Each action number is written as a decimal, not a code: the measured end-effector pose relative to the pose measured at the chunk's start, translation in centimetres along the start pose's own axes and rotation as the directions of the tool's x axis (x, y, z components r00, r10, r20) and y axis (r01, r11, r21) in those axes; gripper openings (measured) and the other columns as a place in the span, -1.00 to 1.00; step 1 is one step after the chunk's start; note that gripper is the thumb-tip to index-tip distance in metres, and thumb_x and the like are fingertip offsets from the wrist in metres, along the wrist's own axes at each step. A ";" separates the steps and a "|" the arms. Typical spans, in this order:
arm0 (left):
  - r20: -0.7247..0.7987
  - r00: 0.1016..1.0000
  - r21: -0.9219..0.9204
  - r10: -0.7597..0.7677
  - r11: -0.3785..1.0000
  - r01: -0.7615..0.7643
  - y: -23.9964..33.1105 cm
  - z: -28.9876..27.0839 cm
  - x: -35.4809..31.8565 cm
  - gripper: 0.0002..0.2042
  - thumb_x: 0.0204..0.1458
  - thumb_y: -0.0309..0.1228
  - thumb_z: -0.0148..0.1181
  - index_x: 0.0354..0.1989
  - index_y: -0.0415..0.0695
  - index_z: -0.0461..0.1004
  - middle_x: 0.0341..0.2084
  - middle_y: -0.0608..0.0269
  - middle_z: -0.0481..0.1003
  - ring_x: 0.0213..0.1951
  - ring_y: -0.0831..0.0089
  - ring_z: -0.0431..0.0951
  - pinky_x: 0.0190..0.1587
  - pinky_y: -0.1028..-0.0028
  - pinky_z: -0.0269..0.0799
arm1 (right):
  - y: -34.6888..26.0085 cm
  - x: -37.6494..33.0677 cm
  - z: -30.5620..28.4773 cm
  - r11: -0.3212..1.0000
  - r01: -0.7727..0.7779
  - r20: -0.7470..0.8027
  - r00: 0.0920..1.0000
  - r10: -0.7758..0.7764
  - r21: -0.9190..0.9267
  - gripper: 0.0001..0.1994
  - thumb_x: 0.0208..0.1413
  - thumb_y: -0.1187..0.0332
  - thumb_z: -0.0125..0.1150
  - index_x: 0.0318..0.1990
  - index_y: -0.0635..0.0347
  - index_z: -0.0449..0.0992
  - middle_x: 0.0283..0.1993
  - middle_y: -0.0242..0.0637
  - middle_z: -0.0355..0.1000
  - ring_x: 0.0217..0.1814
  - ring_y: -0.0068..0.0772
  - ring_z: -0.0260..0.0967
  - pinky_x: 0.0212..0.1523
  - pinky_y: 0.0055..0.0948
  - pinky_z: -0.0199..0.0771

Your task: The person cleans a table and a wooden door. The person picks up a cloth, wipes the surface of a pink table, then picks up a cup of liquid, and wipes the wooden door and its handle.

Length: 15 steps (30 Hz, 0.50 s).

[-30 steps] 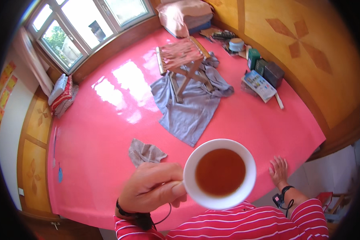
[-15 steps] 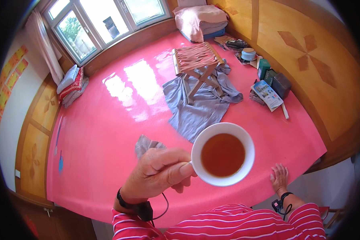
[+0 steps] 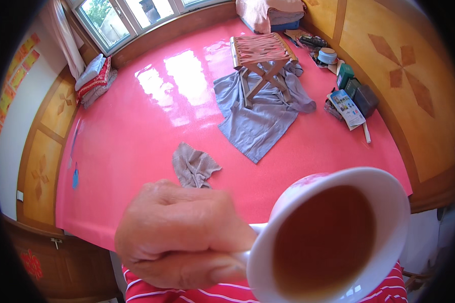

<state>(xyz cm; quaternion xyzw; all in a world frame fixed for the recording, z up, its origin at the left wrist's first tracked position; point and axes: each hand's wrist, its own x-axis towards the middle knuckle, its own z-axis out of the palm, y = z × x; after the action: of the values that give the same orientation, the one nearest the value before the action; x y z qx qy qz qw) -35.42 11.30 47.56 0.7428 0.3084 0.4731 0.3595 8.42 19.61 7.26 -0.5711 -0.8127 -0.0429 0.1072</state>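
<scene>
My left hand (image 3: pixel 182 235) is closed around the handle of a white cup (image 3: pixel 333 235) with a pink pattern on its outside. The cup is filled with brown tea and sits very close to the camera, tilted a little, filling the lower right of the view. My right hand is hidden behind the cup and cannot be seen. A red and white striped sleeve or shirt (image 3: pixel 187 293) shows along the bottom edge.
A pink raised floor (image 3: pixel 136 136) spreads below. On it lie a small grey rag (image 3: pixel 194 165), a grey-blue cloth (image 3: pixel 260 113) under a folding wooden stool (image 3: pixel 260 55), folded bedding (image 3: pixel 93 78) by the window, and books and boxes (image 3: pixel 349 96) along the wooden wall.
The cup and my left hand have risen much closer to the camera and now look far larger. My right hand, seen low right before, is out of sight.
</scene>
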 end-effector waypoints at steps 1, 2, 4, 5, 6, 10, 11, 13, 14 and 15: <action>0.006 1.000 -0.006 0.012 1.000 -0.012 0.2 0.1 -0.5 -0.82 -0.10 -0.42 0.22 -0.49 -0.31 0.43 -0.70 0.15 0.39 -0.69 0.42 0.41 -0.68 0.56 0.23 | -0.3 0.4 -0.2 1.000 -0.006 0.024 1.000 0.006 0.016 -0.63 0.01 0.23 -0.06 0.02 0.01 0.26 0.13 -0.24 0.15 0.23 -0.18 -0.01 0.23 -0.07 -0.15; 0.008 1.000 -0.011 0.017 1.000 -0.017 0.6 0.2 -0.9 -0.82 -0.10 -0.41 0.22 -0.50 -0.31 0.43 -0.71 0.14 0.39 -0.70 0.43 0.40 -0.70 0.57 0.22 | -0.6 0.7 -0.3 0.999 -0.011 0.047 0.999 0.010 0.032 -0.62 0.01 0.23 -0.06 0.03 0.01 0.25 0.14 -0.24 0.14 0.24 -0.18 -0.02 0.23 -0.08 -0.15; 0.052 0.997 -0.065 0.058 0.996 -0.054 -0.1 0.4 -0.4 -0.80 -0.11 -0.39 0.23 -0.53 -0.31 0.42 -0.74 0.13 0.39 -0.74 0.47 0.39 -0.75 0.60 0.19 | -0.2 -0.6 -0.9 0.998 -0.058 0.058 0.997 0.058 -0.005 -0.62 0.01 0.22 -0.06 0.03 0.00 0.25 0.15 -0.25 0.13 0.25 -0.19 -0.03 0.23 -0.08 -0.16; 0.076 0.994 -0.094 0.080 0.993 -0.073 -0.5 0.5 0.0 -0.79 -0.11 -0.38 0.24 -0.54 -0.31 0.42 -0.75 0.13 0.39 -0.75 0.49 0.38 -0.78 0.62 0.17 | 0.2 -1.4 -1.1 0.997 -0.081 0.044 0.996 0.082 -0.021 -0.62 0.01 0.22 -0.05 0.03 0.00 0.25 0.15 -0.26 0.13 0.25 -0.19 -0.04 0.24 -0.08 -0.16; 0.097 0.990 -0.124 0.099 0.988 -0.087 -1.0 0.7 0.4 -0.78 -0.11 -0.37 0.24 -0.55 -0.31 0.41 -0.76 0.12 0.38 -0.77 0.50 0.38 -0.80 0.64 0.16 | 0.8 -2.3 -1.3 0.993 -0.107 0.030 0.994 0.108 -0.039 -0.62 0.01 0.23 -0.05 0.03 0.00 0.25 0.16 -0.26 0.13 0.26 -0.19 -0.04 0.24 -0.08 -0.16; 0.015 0.998 0.006 0.062 0.998 -0.062 0.9 1.0 -1.6 -0.80 -0.11 -0.41 0.22 -0.58 -0.29 0.39 -0.78 0.12 0.38 -0.82 0.53 0.34 -0.84 0.64 0.12 | -0.6 -0.3 -0.5 0.999 -0.043 -0.003 0.999 0.043 0.005 -0.63 0.01 0.24 -0.05 0.02 -0.01 0.25 0.15 -0.27 0.14 0.26 -0.19 -0.04 0.24 -0.09 -0.15; 0.010 0.998 0.029 0.061 0.998 -0.062 0.6 1.2 -1.5 -0.82 -0.11 -0.43 0.20 -0.60 -0.28 0.39 -0.78 0.11 0.38 -0.83 0.54 0.32 -0.85 0.64 0.11 | -0.3 -0.8 -0.3 0.998 -0.058 0.001 0.998 0.058 -0.004 -0.63 0.01 0.24 -0.05 0.02 -0.01 0.25 0.15 -0.27 0.14 0.26 -0.19 -0.04 0.24 -0.09 -0.15; -0.002 0.998 0.098 0.058 0.994 -0.057 1.7 1.6 -1.8 -0.83 -0.10 -0.45 0.17 -0.61 -0.27 0.38 -0.78 0.13 0.38 -0.84 0.54 0.30 -0.85 0.63 0.10 | 0.0 -0.8 -0.2 0.999 -0.052 0.017 0.998 0.052 0.000 -0.63 0.01 0.24 -0.04 0.02 -0.02 0.26 0.15 -0.26 0.14 0.26 -0.18 -0.04 0.24 -0.09 -0.15; -0.002 0.998 0.118 0.060 0.991 -0.060 2.0 1.7 -1.8 -0.83 -0.09 -0.45 0.16 -0.61 -0.26 0.37 -0.78 0.14 0.37 -0.84 0.54 0.30 -0.84 0.63 0.10 | 0.1 -0.7 -0.2 0.999 -0.046 0.014 0.999 0.046 0.003 -0.63 0.01 0.24 -0.04 0.02 -0.02 0.26 0.15 -0.26 0.14 0.26 -0.18 -0.04 0.24 -0.09 -0.15; 0.004 0.998 0.126 0.062 0.990 -0.062 2.1 1.7 -1.6 -0.83 -0.09 -0.45 0.15 -0.61 -0.26 0.36 -0.78 0.15 0.36 -0.83 0.54 0.29 -0.84 0.62 0.11 | 0.1 -0.8 -0.2 0.998 -0.053 0.024 0.998 0.053 0.014 -0.63 0.01 0.24 -0.04 0.02 -0.02 0.26 0.15 -0.26 0.14 0.26 -0.18 -0.04 0.24 -0.09 -0.15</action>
<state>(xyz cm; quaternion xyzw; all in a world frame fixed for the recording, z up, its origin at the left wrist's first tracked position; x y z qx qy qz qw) -34.23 8.45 48.00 0.7733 0.3142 0.4637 0.2971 8.78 18.84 7.27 -0.5921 -0.7988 -0.0273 0.1031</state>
